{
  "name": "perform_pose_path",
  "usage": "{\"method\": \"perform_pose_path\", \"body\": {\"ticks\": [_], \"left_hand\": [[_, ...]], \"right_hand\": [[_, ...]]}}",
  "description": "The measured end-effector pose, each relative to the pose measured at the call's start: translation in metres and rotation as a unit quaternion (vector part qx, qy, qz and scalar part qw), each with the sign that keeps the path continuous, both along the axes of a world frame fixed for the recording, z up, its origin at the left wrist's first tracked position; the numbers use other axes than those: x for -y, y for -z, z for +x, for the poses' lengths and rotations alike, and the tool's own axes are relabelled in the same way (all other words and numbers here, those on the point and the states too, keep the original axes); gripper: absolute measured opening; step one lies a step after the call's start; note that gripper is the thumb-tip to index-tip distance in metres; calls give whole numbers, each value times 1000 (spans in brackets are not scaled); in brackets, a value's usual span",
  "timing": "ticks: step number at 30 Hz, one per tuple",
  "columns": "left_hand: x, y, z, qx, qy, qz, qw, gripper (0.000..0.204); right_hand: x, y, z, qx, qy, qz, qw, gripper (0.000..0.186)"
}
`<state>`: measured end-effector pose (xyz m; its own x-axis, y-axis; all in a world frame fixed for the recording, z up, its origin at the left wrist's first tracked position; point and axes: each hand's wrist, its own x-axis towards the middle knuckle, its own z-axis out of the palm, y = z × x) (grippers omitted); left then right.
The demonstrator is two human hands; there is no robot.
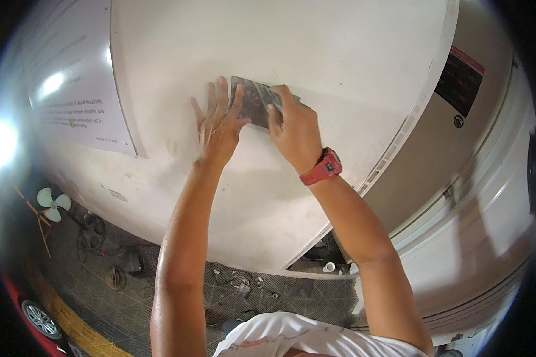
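A dark rectangular sheet (255,94) with pale streaks lies against a white wall panel (339,53). My left hand (219,122) rests beside it with fingers spread on the panel, its thumb and forefinger touching the sheet's left edge. My right hand (295,128), with a red watch (320,169) on its wrist, is over the sheet's right part, fingers curled and pinched on something there. What exactly is between those fingers is hidden.
A white poster (71,71) hangs at left, a dark sign (458,83) on the right-hand wall. A white fan (52,203), cables, a red car (39,315) and scattered debris sit below on a grated floor (119,297). A white cup (329,267) stands near the panel's foot.
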<state>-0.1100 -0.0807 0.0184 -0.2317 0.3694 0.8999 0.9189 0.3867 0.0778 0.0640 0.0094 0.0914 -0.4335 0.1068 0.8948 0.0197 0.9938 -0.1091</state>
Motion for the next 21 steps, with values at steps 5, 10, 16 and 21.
{"method": "perform_pose_path", "body": {"ticks": [5,10,16,21], "left_hand": [[-1,-1,-2,9,19,7,1000,87],[1,0,0,5,11,6,1000,88],[1,-1,2,16,21,10,1000,91],[1,-3,3,34,36,16,999,97]], "right_hand": [[-4,-5,8,-11,-4,-31,999,25],[11,-24,-23,20,-17,25,999,27],[8,-35,-32,66,-35,44,996,27],[1,-45,-28,122,-54,6,991,29]]}}
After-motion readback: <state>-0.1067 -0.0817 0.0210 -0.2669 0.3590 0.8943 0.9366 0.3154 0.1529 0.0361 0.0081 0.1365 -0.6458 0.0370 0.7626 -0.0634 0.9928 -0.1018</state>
